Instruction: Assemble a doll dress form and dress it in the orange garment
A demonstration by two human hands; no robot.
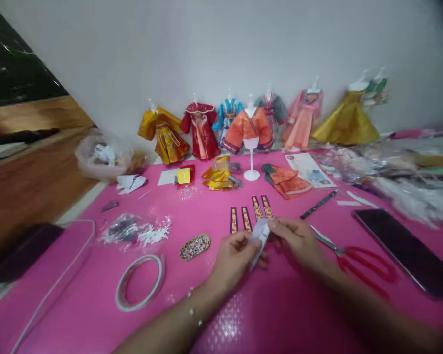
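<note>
My left hand [234,255] and my right hand [299,241] meet over the pink table [288,314], both pinching a small white piece of paper or tape backing [260,235] between the fingertips. Just beyond the fingers lie several narrow patterned ribbon strips [251,216], side by side. An orange doll jacket on a white mannequin stand [250,132] stands further back in the middle.
Red-handled scissors [358,258] lie right of my right hand, with a dark phone [406,250] beyond. A tape roll [140,281] and beaded oval [194,246] lie left. A row of doll dresses [206,128] lines the wall. Plastic bags [103,157] sit far left.
</note>
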